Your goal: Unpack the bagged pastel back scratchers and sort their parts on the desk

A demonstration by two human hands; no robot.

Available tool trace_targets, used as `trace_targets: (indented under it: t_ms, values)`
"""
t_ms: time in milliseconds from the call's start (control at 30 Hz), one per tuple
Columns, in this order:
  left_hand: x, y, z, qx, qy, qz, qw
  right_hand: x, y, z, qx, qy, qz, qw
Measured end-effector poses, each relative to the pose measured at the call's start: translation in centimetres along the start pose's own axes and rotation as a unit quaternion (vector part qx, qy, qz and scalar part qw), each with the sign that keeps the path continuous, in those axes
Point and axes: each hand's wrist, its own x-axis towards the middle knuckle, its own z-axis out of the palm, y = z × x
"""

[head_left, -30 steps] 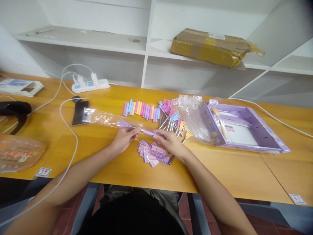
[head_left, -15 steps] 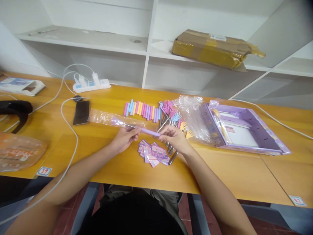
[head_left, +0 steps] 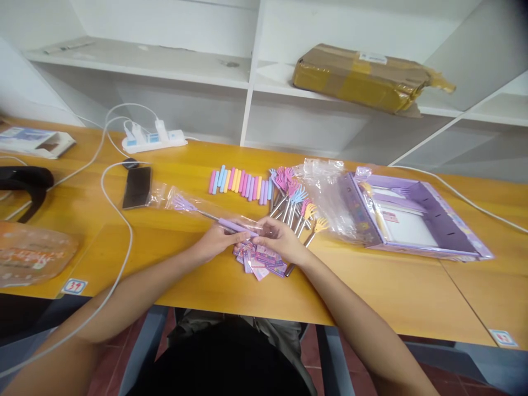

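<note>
A purple back scratcher (head_left: 231, 224) with a hand-shaped head and a metal rod lies inside a long clear plastic bag (head_left: 165, 197). My left hand (head_left: 217, 240) is closed round the underside of its purple handle. At the handle end, my right hand (head_left: 282, 240) pinches the scratcher and bag film; exactly what its fingertips grip is partly hidden. Just below the hands is a loose pile of small printed cards (head_left: 259, 265). Beyond them stand a row of coloured handle sleeves (head_left: 241, 185) and a heap of back scratchers (head_left: 293, 202) with metal rods.
Empty clear bags (head_left: 325, 192) lie beside an open purple display box (head_left: 412, 250) at right. Toward the left are a phone (head_left: 137, 188), a power strip (head_left: 154, 141), a white cable (head_left: 127, 242) and an orange package (head_left: 35, 253). A taped carton (head_left: 358, 77) sits on the shelf.
The back scratcher has slid deeper into the bag, its handle now covered by film. My right hand has moved slightly down and left, closer to my left hand.
</note>
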Motion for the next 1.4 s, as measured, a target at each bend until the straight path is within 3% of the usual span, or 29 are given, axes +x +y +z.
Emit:
trace_targets:
  t_ms: [233,300,533,733,867,1400]
  values:
    - [0.6,0.2,-0.4,-0.11,0.109,-0.022,0.988,0.0,-0.7,-1.3,0.008,0.029,-0.053,0.998]
    - [0.6,0.4,-0.6,-0.14,0.112,-0.028,0.983,-0.1,-0.6,-1.5,-0.003,0.05,-0.069,0.996]
    - [0.5,1.0,-0.7,-0.138,0.077,-0.035,0.987,-0.4,-1.0,-1.3,-0.158,0.061,-0.169,0.971]
    - [0.5,0.3,-0.5,-0.052,0.015,-0.037,0.998,-0.5,-1.9,-1.2,-0.214,0.064,-0.232,0.947]
    - [0.2,0.1,0.0,0.011,-0.048,-0.024,0.999,-0.7,-1.7,-0.9,-0.22,0.046,-0.23,0.947]
    - [-0.2,-0.7,0.7,0.054,-0.087,-0.02,0.995,-0.6,-1.3,-0.4,-0.168,0.03,-0.201,0.965]
